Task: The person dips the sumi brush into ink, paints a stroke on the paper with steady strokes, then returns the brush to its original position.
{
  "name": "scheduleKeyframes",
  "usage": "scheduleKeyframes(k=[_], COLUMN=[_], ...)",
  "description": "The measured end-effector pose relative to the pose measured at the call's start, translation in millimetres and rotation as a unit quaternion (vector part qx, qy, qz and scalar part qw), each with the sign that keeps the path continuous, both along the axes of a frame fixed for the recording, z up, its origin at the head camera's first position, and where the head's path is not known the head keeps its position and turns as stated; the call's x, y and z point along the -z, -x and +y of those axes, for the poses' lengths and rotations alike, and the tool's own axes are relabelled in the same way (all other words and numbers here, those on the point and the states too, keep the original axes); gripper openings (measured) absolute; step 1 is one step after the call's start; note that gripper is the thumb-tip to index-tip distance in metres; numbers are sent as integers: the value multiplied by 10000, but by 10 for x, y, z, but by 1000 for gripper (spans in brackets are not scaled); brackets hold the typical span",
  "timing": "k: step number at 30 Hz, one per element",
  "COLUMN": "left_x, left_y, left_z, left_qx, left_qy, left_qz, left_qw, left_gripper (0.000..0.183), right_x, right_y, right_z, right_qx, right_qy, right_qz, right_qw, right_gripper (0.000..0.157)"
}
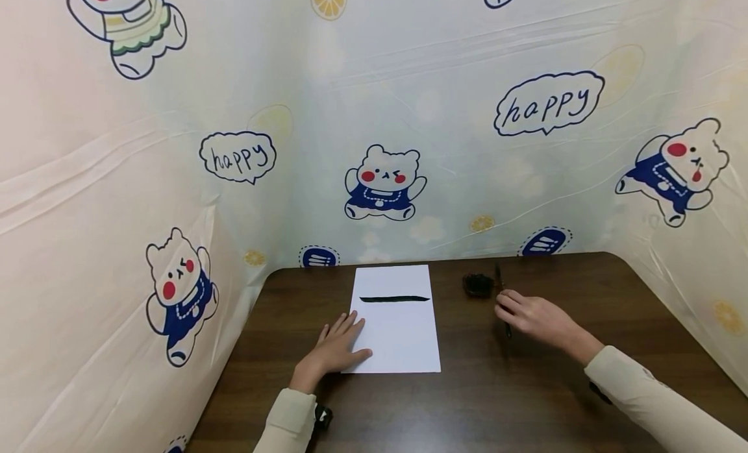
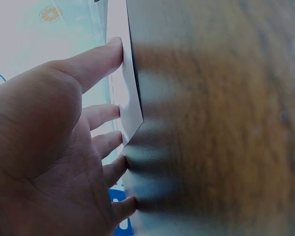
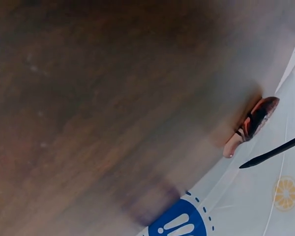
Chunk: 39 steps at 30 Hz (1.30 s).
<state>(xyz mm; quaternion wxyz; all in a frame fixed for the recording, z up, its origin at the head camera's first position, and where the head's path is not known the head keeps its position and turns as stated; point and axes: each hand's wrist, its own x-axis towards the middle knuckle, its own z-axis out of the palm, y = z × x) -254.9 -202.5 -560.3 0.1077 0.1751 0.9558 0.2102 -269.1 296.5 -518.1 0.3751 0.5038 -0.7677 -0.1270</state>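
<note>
A white sheet of paper point(image 1: 397, 349) lies on the table, with one dark horizontal stroke point(image 1: 394, 299) across its upper part. My left hand point(image 1: 336, 349) rests with spread fingers over the sheet's left edge; the left wrist view shows its fingertips point(image 2: 115, 51) at the paper's border. Right of the sheet, my right hand point(image 1: 534, 320) holds a slim dark brush point(image 1: 498, 276), whose pointed end point(image 3: 258, 160) shows in the right wrist view. Just left of the brush sits a dark, ink-stained inkstone point(image 1: 478, 285), seen reddish-brown and edge-on point(image 3: 255, 120) in the right wrist view.
The dark wooden table point(image 1: 421, 414) spreads under both arms. Pale fabric point(image 1: 456, 174) printed with bears and the word "happy" hangs behind the table's far edge and along both sides. A dark strapped device point(image 1: 323, 416) shows at the left wrist.
</note>
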Motion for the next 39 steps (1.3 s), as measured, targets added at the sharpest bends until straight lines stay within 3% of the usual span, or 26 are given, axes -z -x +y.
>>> scheduleKeyframes(k=[6, 15, 20, 24, 25, 28, 39], left_x=[-92, 22, -20, 13, 26, 47, 45], left_y=[-41, 6, 10, 23, 30, 33, 39], left_z=[20, 14, 11, 7, 5, -2, -2], left_qx=[52, 31, 47, -19, -32, -42, -64], left_qy=[-78, -24, -81, 49, 65, 61, 67], left_qz=[-65, 92, 14, -14, -15, 4, -63], left_qw=[9999, 9999, 10000, 10000, 10000, 10000, 9999], left_gripper=[90, 89, 91, 88, 87, 86, 86], right_x=[60, 147, 169, 175, 177, 190, 219], right_y=[-19, -16, -24, -54, -63, -84, -118], right_z=[-1, 30, 32, 33, 35, 43, 19], right_qx=[0, -73, -81, 37, 96, 304, 533], right_qy=[-65, -49, 27, -8, -42, -168, -312], right_qz=[-73, -154, -287, -586, -667, -831, -1067], right_qw=[10000, 9998, 9996, 9983, 9977, 9959, 9924], right_gripper=[74, 73, 76, 29, 29, 51, 51])
